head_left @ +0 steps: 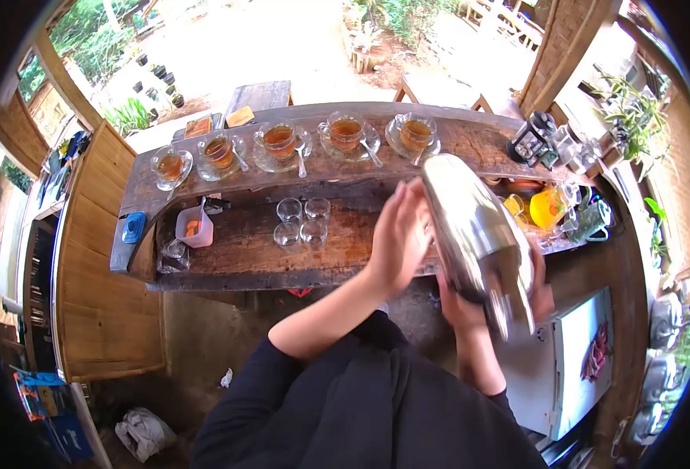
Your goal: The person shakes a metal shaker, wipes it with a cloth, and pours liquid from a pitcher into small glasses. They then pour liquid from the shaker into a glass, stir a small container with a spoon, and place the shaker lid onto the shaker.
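Note:
A shiny steel thermos jug (470,215) is tilted in front of me, its lower part smeared by motion. My right hand (464,309) grips it from below, with fingers showing on both sides of the body. Stretched out flat, my left hand (398,241) has its fingertips right at the jug's left side. Beyond the jug, on the raised wooden ledge, stand several glass cups of brown tea (346,133) on glass saucers with spoons. Small empty glasses (301,221) are grouped on the lower counter, left of my hands.
A pink container (195,227) and a blue-lidded box (133,227) are at the counter's left. To the right stand an orange-filled pitcher (546,207), a green mug (591,221) and a dark lantern (532,139). A white cabinet (579,367) sits low at right.

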A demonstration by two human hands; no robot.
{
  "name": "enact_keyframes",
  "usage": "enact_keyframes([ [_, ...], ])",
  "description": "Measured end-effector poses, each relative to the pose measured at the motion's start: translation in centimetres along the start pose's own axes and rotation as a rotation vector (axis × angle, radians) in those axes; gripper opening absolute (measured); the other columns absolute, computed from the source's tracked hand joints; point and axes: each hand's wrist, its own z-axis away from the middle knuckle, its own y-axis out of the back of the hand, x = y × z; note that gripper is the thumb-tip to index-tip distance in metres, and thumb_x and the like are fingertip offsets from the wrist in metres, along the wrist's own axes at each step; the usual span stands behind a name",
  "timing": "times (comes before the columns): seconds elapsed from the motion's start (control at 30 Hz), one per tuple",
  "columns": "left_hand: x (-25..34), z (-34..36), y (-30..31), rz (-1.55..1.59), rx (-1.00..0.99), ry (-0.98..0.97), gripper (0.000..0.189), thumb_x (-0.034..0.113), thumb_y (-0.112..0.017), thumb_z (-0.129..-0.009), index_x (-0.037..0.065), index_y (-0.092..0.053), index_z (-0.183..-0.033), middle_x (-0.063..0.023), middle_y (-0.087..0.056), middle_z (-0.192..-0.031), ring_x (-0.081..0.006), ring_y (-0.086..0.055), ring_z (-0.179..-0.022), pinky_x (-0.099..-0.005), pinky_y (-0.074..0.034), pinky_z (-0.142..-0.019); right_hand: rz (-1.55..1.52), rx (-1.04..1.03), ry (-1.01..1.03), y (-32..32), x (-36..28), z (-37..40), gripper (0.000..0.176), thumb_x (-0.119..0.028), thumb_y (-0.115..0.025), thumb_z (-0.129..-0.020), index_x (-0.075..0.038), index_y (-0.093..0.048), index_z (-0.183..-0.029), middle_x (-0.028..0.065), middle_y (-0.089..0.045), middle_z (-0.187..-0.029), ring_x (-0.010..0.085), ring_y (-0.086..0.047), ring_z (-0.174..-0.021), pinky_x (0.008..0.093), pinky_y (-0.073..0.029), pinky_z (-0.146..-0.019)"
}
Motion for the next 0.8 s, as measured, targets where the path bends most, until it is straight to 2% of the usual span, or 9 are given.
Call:
enact_keyframes([
  [0.07, -0.3, -0.8, 2.7, 0.165, 0.031, 0.037, 0.06, 0.054, -0.028, -0.101, 0.008, -0.045, -0.136, -0.0066, -0.051, -0.136, -0.0214, -0.044, -0.128, -0.0407, -0.026, -0.109, -0.156, 0.476, 0.118, -4.6, 1.6, -0.8, 0.109, -0.041, -0.09, -0.06, -0.003, -0.031, -0.143, 0.0156, -0.043, -0.135, 0.0263, -0.05, -0.122, 0.0407, -0.043, -0.104],
  [0.2, -0.2, 3.2, -0.8, -0.073, -0.253, -0.082, 0.06, 0.05, -0.025, -0.102, 0.008, -0.044, -0.139, -0.0096, -0.045, -0.143, -0.0206, -0.038, -0.134, -0.04, -0.023, -0.111, -0.233, 0.13, 0.013, 0.4, 1.8, 1.7, 0.111, -0.044, -0.088, -0.062, -0.004, -0.028, -0.146, 0.0154, -0.044, -0.135, 0.0289, -0.051, -0.121, 0.0398, -0.043, -0.105],
  [0.3, -1.6, 2.4, 0.5, 0.021, -0.031, 0.014, 0.061, 0.055, -0.03, -0.1, 0.008, -0.046, -0.135, -0.0082, -0.051, -0.135, -0.0189, -0.043, -0.128, -0.0377, -0.027, -0.108, -0.64, 0.011, -0.222, -1.4, 4.0, 4.8, 0.113, -0.036, -0.092, -0.058, -0.007, -0.029, -0.147, 0.0191, -0.047, -0.138, 0.03, -0.053, -0.121, 0.0416, -0.044, -0.106],
  [0.33, -2.0, 1.2, 2.3, 0.061, 0.09, 0.074, 0.061, 0.057, -0.032, -0.099, 0.008, -0.046, -0.134, -0.0074, -0.052, -0.131, -0.0183, -0.045, -0.126, -0.0372, -0.028, -0.107, -0.02, 0.033, -0.043, -2.4, 1.6, 1.0, 0.106, -0.032, -0.09, -0.063, -0.002, -0.03, -0.144, 0.0225, -0.044, -0.14, 0.0332, -0.052, -0.122, 0.0453, -0.042, -0.106],
  [0.43, -1.0, 1.8, 3.9, 0.061, 0.056, 0.019, 0.061, 0.055, -0.027, -0.101, 0.009, -0.043, -0.137, -0.0063, -0.051, -0.133, -0.0191, -0.045, -0.125, -0.0382, -0.029, -0.107, -0.384, 0.331, 0.336, -3.7, 0.6, -2.3, 0.119, -0.027, -0.091, -0.064, -0.006, -0.008, -0.147, 0.0196, -0.031, -0.146, 0.0419, -0.049, -0.124, 0.0523, -0.043, -0.103],
  [0.53, -0.3, 4.1, 1.8, 0.004, -0.131, -0.015, 0.072, 0.059, -0.029, -0.098, 0.005, -0.034, -0.146, -0.0107, -0.038, -0.15, -0.0245, -0.032, -0.141, -0.0439, -0.019, -0.117, -0.477, 0.163, 0.161, -2.7, 0.2, -1.2, 0.112, -0.03, -0.089, -0.065, -0.004, -0.016, -0.145, 0.0188, -0.033, -0.143, 0.0391, -0.046, -0.127, 0.051, -0.043, -0.104],
  [0.7, -0.1, 0.9, 3.7, 0.147, 0.218, -0.061, 0.08, 0.064, -0.029, -0.096, 0.006, -0.023, -0.151, -0.0108, -0.035, -0.152, -0.0264, -0.028, -0.143, -0.0462, -0.018, -0.117, -0.391, 0.382, 0.227, -6.4, 0.4, -1.8, 0.104, -0.03, -0.091, -0.061, 0.004, -0.031, -0.139, 0.0211, -0.046, -0.136, 0.0334, -0.053, -0.122, 0.0453, -0.047, -0.096],
  [0.73, -0.4, 1.2, 3.7, 0.143, 0.213, -0.067, 0.08, 0.064, -0.029, -0.096, 0.006, -0.023, -0.151, -0.0108, -0.035, -0.152, -0.0264, -0.028, -0.143, -0.0462, -0.018, -0.117, -0.383, 0.146, 0.183, -4.1, 0.5, -1.6, 0.109, -0.03, -0.09, -0.063, 0.001, -0.024, -0.144, 0.0241, -0.036, -0.146, 0.0352, -0.05, -0.124, 0.0467, -0.047, -0.097],
  [0.8, 0.0, 3.1, 0.4, 0.022, -0.036, -0.135, 0.07, 0.056, -0.022, -0.101, 0.006, -0.026, -0.149, -0.0106, -0.032, -0.153, -0.0235, -0.029, -0.141, -0.041, -0.016, -0.116, -0.359, 0.075, 0.135, -1.1, -0.4, -2.0, 0.11, -0.03, -0.09, -0.064, 0.0, -0.023, -0.145, 0.0237, -0.035, -0.146, 0.0349, -0.048, -0.126, 0.0467, -0.044, -0.099],
])
